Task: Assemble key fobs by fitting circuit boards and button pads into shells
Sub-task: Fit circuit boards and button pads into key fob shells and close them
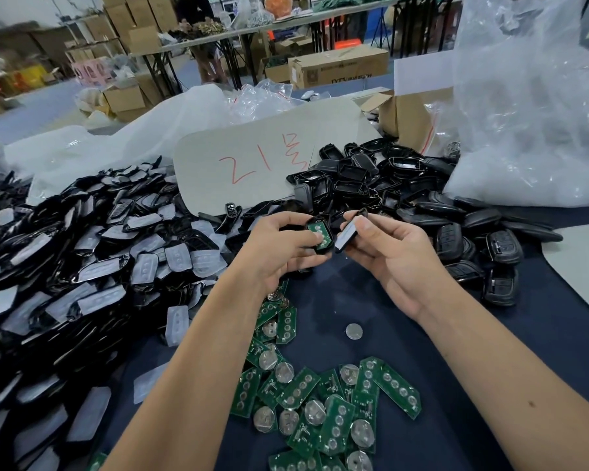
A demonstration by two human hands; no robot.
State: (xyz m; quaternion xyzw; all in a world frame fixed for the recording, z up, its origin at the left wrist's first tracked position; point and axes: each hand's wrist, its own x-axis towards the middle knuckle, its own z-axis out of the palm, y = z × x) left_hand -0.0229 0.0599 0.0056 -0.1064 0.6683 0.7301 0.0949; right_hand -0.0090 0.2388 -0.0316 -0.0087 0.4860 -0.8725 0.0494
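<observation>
Covering most of the view is a dark blue table (490, 419), and its near and right edges are cut off by the frame. On the left lies a very big heap of black shells with pale button pads (82, 266); the heap runs out of the picture at the left and the bottom, so its full size cannot be seen. Behind the hands is a smaller heap of empty black shells (371, 178), partly hidden under a large clear plastic bag (524, 113) at the right. What is inside this bag is hard to make out. A grey card with red writing (252, 158) lies between the two heaps.

Near the bottom, between the forearms, is a pile of green circuit boards (320, 396), many with a round coin cell; the lowest ones are cut off. One loose coin cell (354, 331) lies alone on the cloth.

The left hand (279, 246) grips a black shell half (318, 237) with a green board sitting in it, and the thumb presses on the board. The right hand (388, 253) pinches a second shell part (349, 232) between thumb and fingers, held on its edge just beside the first, so its inner face cannot be seen. If the two parts touch, I cannot tell.
</observation>
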